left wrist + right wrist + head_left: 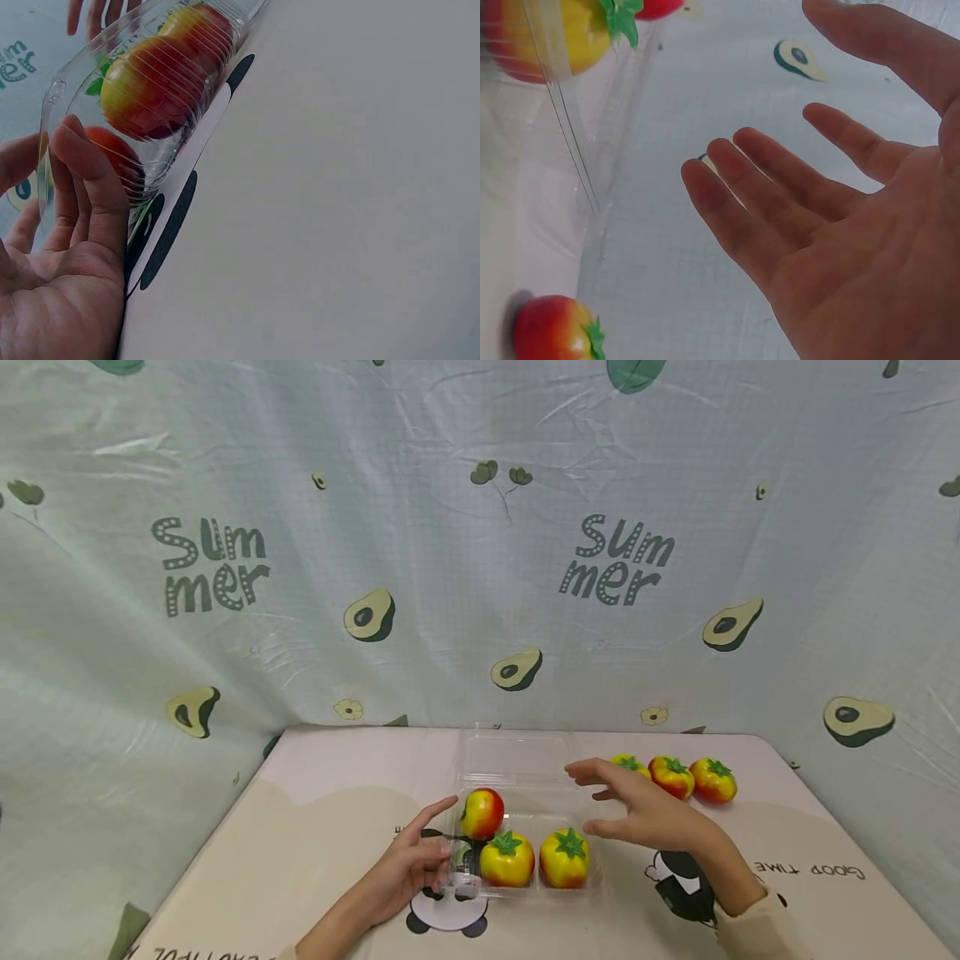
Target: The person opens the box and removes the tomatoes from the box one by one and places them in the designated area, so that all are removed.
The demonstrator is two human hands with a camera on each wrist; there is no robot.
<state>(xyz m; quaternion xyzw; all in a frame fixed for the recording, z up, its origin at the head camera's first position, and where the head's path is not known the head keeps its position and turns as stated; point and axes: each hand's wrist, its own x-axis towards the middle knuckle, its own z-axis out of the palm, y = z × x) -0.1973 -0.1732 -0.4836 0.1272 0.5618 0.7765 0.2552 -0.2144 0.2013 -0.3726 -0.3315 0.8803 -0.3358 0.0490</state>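
Observation:
A clear plastic clamshell container (551, 893) lies with its lid (517, 756) folded back. Three red-and-yellow toy fruits with green leafy tops are in it: one fruit (482, 814) at the back left, tipped sideways, and a front-left fruit (507, 862) beside a front-right fruit (565, 860). My left hand (408, 864) holds the container's left edge; in the left wrist view its thumb (90, 161) is against the near side, other fingers behind the clear wall. Above the table, right of the container, my right hand (645, 810) has its fingers apart and holds nothing.
Beyond my right hand, more toy fruits stand in a row: one partly hidden fruit (628, 764), a middle fruit (671, 777) and a right fruit (713, 781). The table (315, 827) has printed pandas and lettering. A patterned curtain (450, 543) hangs behind it.

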